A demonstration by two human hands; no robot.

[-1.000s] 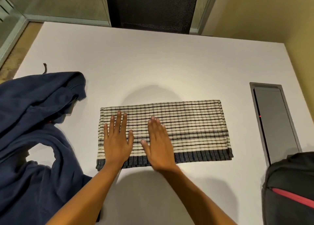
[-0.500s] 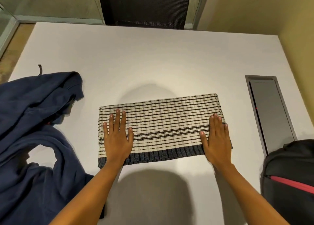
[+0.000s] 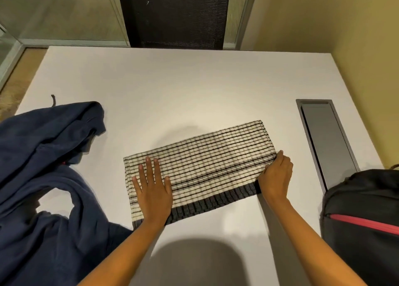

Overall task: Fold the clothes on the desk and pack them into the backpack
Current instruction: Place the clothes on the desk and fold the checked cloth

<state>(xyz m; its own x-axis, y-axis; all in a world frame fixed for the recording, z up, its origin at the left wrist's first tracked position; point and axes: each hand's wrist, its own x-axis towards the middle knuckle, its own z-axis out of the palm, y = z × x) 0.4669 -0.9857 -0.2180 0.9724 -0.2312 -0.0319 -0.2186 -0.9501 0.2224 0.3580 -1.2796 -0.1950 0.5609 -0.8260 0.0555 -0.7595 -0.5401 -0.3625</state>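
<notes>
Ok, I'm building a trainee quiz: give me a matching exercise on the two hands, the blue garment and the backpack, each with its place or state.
1 left hand
2 right hand
3 blue garment
4 backpack

A unfolded heap at the desk's left
B flat on the striped knit
C gripping the striped knit's right end
D at the desk's near right corner

Pairs: 1-B, 2-C, 3-A, 4-D

Left hand (image 3: pixel 153 190) lies flat, fingers spread; right hand (image 3: pixel 275 176) curls, pinching.
</notes>
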